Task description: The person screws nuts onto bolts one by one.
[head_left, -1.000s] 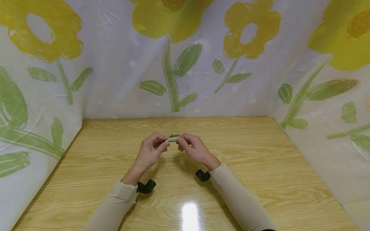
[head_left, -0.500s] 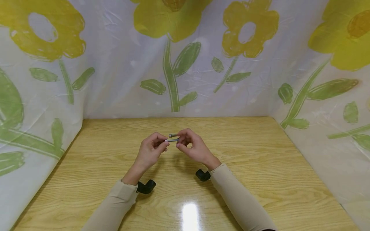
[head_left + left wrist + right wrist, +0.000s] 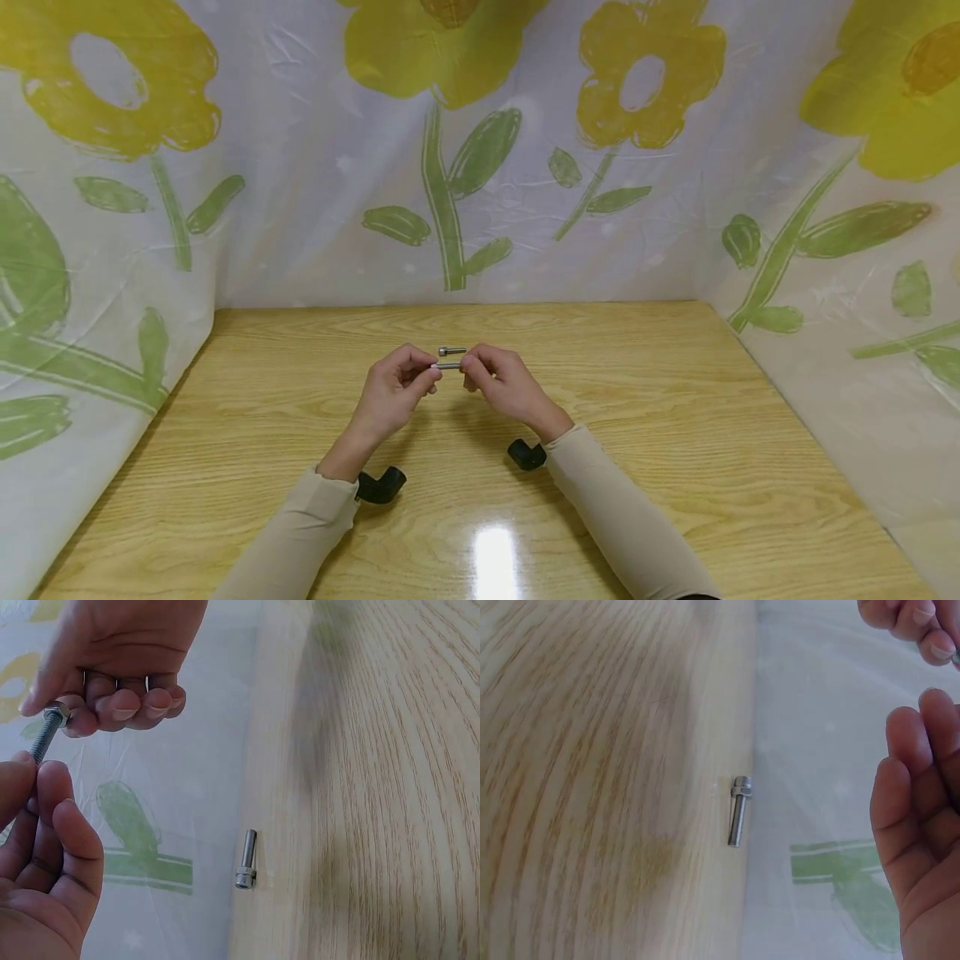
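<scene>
Both hands meet over the middle of the table around one bolt, held level. My left hand pinches one end of it between thumb and fingers. A hex nut sits at the other end of the threaded shank, between the thumb and index finger of my right hand. The right hand's other fingers curl loosely below, in the left wrist view. Just beyond the hands a second bolt lies on the table, with a nut against its cylindrical head. The held bolt's left end is hidden by fingertips.
The wood-grain table runs back to a white cloth printed with yellow flowers, which also stands along both sides. Black curved pieces stick out at the wrists, beside the beige sleeves.
Half a second ago the right fingers were spread off the nut, and they have closed on it again. The left hand and its bolt have stayed nearly still.
</scene>
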Available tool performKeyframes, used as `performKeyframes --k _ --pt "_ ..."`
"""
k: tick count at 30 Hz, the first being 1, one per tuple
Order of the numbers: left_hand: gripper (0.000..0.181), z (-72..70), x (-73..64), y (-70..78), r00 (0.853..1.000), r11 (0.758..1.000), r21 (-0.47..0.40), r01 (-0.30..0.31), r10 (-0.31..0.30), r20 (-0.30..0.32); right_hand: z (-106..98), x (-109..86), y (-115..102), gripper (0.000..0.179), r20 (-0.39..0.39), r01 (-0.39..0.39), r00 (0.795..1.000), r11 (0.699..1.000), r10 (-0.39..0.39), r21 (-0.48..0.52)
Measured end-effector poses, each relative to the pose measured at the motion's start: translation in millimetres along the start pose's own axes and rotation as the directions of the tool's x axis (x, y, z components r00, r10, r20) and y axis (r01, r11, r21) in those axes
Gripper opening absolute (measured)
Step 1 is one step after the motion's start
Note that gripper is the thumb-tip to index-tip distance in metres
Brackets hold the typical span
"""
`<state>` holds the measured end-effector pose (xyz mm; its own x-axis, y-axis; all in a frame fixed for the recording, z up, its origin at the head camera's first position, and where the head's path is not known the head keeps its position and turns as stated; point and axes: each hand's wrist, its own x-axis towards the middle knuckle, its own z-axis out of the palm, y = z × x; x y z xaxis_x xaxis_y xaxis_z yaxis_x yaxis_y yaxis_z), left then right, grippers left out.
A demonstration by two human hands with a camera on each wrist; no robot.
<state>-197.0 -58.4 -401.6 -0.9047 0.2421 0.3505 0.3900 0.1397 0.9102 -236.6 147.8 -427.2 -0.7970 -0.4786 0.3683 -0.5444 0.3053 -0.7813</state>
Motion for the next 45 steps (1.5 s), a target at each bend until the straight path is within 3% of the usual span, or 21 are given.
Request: performKeyframes --k 6,10,18,23,29,35,45 --pt "0.012 -2.7 1.2 2.4 1.0 1.0 -0.008 -0.006 0.006 -0.001 -1.5 1.5 -2.8 0.016 -0.006 -0.05 0.999 0.999 0.05 0.022" --pt "0.012 -4.7 2.3 2.9 1.0 1.0 -0.012 -0.011 0.011 -0.002 -0.4 4.0 -2.8 0.026 -0.004 -0.025 1.0 0.999 0.025 0.023" --pt "0.011 -6.0 4.0 2.5 1.0 1.0 -0.016 0.007 -0.007 -0.001 -1.0 4.8 -1.9 0.011 0.007 0.002 1.0 0.999 -0.003 0.039" --pt "0.012 -4.9 4.1 2.9 1.0 1.0 -0.016 0.005 -0.005 0.008 -2.6 4.2 -1.1 0.027 0.008 -0.012 1.0 1.0 0.011 0.006" --pt "0.012 -4.9 3.8 2.4 1.0 1.0 -0.012 -0.006 0.006 0.01 -3.6 3.6 -2.7 0.02 0.009 -0.033 0.999 0.999 0.033 0.001" --pt "0.013 -5.4 3.9 3.1 1.0 1.0 -0.006 -0.009 0.009 0.005 -3.2 4.5 -2.9 0.031 0.003 0.0 1.0 1.0 0.0 0.019" --pt "0.012 -4.5 4.2 3.8 1.0 1.0 -0.011 -0.009 0.009 0.01 -2.4 4.1 -1.6 0.012 0.013 -0.007 1.0 1.0 0.007 0.019"
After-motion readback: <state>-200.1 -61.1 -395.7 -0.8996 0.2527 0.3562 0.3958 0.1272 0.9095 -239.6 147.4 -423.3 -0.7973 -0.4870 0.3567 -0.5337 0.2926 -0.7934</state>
